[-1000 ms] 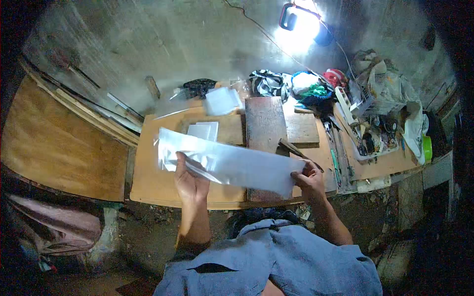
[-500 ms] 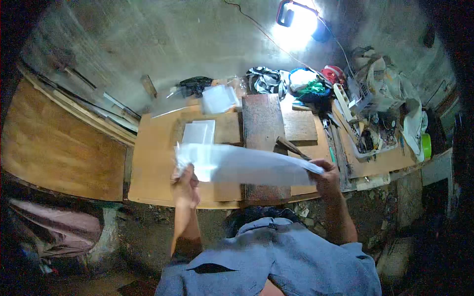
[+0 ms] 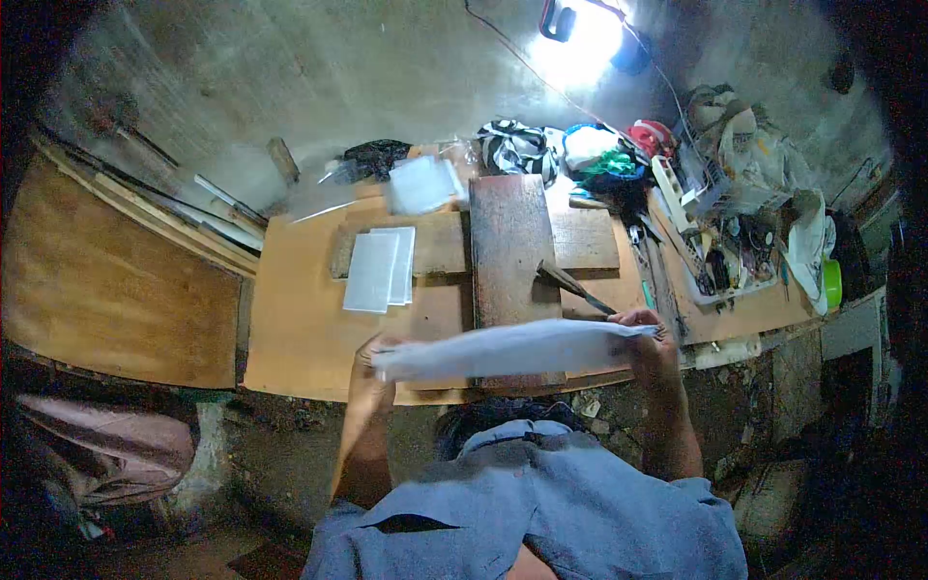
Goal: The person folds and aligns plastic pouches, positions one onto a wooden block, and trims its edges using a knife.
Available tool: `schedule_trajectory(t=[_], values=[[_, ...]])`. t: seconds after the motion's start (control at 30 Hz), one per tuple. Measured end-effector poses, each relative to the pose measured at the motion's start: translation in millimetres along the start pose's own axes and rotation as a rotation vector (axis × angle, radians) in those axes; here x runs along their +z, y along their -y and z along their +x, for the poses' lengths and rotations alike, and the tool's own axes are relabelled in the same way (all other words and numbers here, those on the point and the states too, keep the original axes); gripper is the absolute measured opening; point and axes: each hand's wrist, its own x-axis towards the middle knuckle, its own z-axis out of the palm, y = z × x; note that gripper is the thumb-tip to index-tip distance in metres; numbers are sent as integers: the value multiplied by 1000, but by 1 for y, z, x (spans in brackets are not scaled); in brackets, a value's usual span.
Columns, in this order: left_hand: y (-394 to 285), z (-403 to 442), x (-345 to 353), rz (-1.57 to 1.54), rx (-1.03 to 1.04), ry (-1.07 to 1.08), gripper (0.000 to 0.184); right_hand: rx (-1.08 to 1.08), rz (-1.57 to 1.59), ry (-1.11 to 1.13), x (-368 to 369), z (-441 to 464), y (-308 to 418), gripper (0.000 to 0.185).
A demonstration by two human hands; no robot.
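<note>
A thin white sheet (image 3: 507, 350), like plastic film and blurred, is stretched across the near edge of the table. My left hand (image 3: 375, 360) grips its left end, fingers closed. At the opposite end, my right hand (image 3: 648, 338) pinches the sheet's corner. Beneath and beyond the sheet lies a thick dark wooden board (image 3: 510, 242). A long dark tool (image 3: 575, 288) rests on that board, close to my right hand. Several flat white pieces (image 3: 379, 271) overlap on the table beyond my left hand.
More translucent white sheets (image 3: 423, 184) lie at the back of the tabletop (image 3: 300, 329). A tray of tools (image 3: 739, 280) stands to the right, with bundled plastic bags (image 3: 604, 159) behind. A bright lamp (image 3: 580, 39) hangs on the wall. A brown panel (image 3: 126, 261) leans at left.
The sheet has come down and closer to my body and now looks narrower. My left hand has shifted slightly right, uncovering the flat white pieces. My right hand has barely moved.
</note>
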Motion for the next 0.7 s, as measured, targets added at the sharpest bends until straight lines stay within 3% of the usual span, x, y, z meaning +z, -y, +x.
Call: schedule_trajectory(t=[0.03,0.1,0.2,0.27,0.37,0.43,0.47,0.53,0.6,0.7], values=[[2,-2,4,0,-1,-1,20,78,-38,7,-6,0,-1,55],[4,-7,21,-124,125,-199,23,50,-58,67,-5,4,-6,52],[-19,-4,27,108,-52,-85,27,94,-27,127,-14,5,-18,45],[-14,4,26,55,-38,-103,25,172,26,132,-24,10,-36,41],[-23,13,33,-15,-41,-93,24,-37,-535,-179,-18,18,-52,34],[-24,25,36,-36,-54,-54,23,-110,-663,-188,33,12,-12,41],[-15,33,32,108,-30,18,20,-181,-789,-204,52,11,-1,48],[-33,41,47,257,-6,92,18,-209,-621,64,68,15,-6,63],[-65,38,75,699,-14,220,15,-493,-912,233,100,16,20,62],[-87,40,99,737,52,267,13,-559,-942,339,130,22,32,55]])
